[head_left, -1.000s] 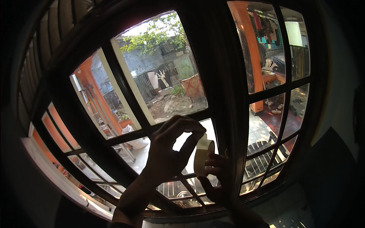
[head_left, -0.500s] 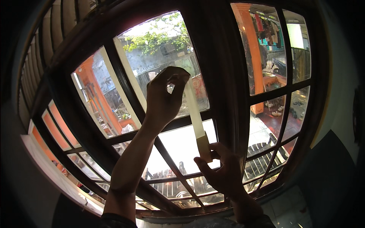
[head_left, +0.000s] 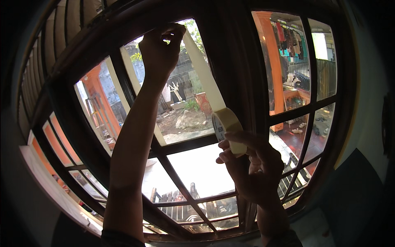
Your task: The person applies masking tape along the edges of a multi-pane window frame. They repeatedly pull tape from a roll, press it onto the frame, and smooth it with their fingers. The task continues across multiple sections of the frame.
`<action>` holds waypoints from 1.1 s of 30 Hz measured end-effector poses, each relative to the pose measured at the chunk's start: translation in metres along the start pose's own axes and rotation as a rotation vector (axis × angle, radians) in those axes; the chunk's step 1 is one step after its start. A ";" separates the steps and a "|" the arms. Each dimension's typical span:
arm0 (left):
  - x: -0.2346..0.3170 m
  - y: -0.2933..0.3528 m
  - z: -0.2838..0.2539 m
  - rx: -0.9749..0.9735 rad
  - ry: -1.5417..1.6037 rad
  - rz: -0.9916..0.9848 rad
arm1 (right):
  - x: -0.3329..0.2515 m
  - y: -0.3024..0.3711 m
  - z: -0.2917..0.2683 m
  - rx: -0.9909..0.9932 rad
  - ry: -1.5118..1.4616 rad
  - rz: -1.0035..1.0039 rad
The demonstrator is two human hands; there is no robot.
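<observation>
A roll of pale yellow masking tape [head_left: 235, 122] is gripped at its lower part by my right hand [head_left: 258, 169]. Its side with the printed core faces partly left. From the roll a long tape strip [head_left: 201, 68] runs taut up and to the left. My left hand [head_left: 161, 51] pinches the strip's upper end near the top of a window pane, fingers closed. The strip lies in front of the pane's right side; whether it touches the glass I cannot tell. Another pale strip [head_left: 131, 76] runs down the same pane's left edge.
The dark wooden window frame [head_left: 230, 53] splits the glass into several panes. A louvred panel [head_left: 51, 41] is at upper left, a pale sill [head_left: 49, 185] at lower left. Through the glass show an orange pillar [head_left: 277, 70], hanging clothes [head_left: 292, 41] and a slatted bench [head_left: 177, 197].
My left hand has risen and shifted left with the tape end. My right hand has moved up and right, the roll has turned to show its side, and the drawn strip is longer.
</observation>
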State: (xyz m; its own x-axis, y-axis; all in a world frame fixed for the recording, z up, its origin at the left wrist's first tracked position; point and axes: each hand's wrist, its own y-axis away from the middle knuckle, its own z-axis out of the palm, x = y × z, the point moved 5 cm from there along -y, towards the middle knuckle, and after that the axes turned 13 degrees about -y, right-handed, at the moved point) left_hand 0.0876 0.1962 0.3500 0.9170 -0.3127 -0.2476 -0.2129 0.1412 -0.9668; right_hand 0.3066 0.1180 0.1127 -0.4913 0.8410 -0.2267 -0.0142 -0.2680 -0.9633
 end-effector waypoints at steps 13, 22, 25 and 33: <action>-0.011 -0.020 0.017 0.184 -0.017 0.127 | 0.040 -0.020 0.011 0.121 -0.206 0.083; -0.005 -0.020 0.031 0.208 0.005 0.096 | 0.048 -0.024 0.017 0.058 -0.179 0.125; -0.007 -0.019 0.034 0.188 0.023 0.094 | 0.051 -0.023 0.017 0.060 -0.207 0.097; -0.011 -0.017 0.039 0.231 0.049 0.093 | 0.049 -0.025 0.010 0.129 -0.255 0.104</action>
State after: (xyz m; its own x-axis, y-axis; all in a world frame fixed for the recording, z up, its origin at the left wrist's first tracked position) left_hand 0.0943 0.2338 0.3719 0.8785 -0.3326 -0.3428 -0.2075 0.3808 -0.9011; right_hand 0.2741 0.1615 0.1274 -0.6987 0.6649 -0.2641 -0.0549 -0.4179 -0.9068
